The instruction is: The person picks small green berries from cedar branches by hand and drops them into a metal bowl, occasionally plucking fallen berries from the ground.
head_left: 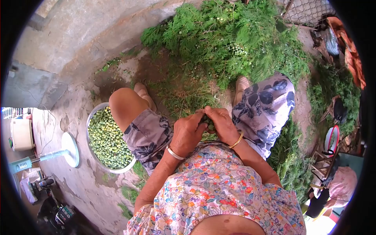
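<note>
Pinching one green sprig (210, 124) between two hands, left (188, 133) and right (222, 124), each grip pressed together, beside one bowl (92, 117)

- There is a single view, from a camera worn on the person's head; no second view shares the scene.
- It faces steeply down over the person's chest in a floral-print blouse (219, 188) towards the lap and the bare concrete ground (74, 98).
- It sits close: the left hand (188, 133) and right hand (221, 123) lie near the frame's centre.
- The fisheye lens bends the scene into a circle with black corners.
- At the left it takes in a round metal basin of small green buds (107, 137); at the top, a heap of feathery green plants (231, 39).
</note>
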`<move>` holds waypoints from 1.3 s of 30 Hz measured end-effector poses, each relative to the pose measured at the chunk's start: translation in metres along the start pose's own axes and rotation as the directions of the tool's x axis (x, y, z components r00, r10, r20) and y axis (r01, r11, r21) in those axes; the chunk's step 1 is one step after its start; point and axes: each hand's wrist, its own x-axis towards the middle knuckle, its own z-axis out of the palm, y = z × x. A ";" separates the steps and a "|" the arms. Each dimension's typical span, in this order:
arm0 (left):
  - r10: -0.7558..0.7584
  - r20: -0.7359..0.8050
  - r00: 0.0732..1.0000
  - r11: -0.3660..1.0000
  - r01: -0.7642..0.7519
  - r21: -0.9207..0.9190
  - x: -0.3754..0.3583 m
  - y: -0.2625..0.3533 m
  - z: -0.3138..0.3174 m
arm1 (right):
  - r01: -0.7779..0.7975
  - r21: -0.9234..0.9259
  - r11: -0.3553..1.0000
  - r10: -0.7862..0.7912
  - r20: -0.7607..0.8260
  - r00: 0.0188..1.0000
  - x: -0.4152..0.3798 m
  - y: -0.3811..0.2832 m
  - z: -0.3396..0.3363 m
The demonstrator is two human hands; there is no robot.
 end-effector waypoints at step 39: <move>-0.469 0.313 0.826 0.194 0.441 -0.876 -0.009 -0.034 -0.001 | -0.099 0.278 0.955 0.075 0.094 0.993 0.003 0.002 -0.003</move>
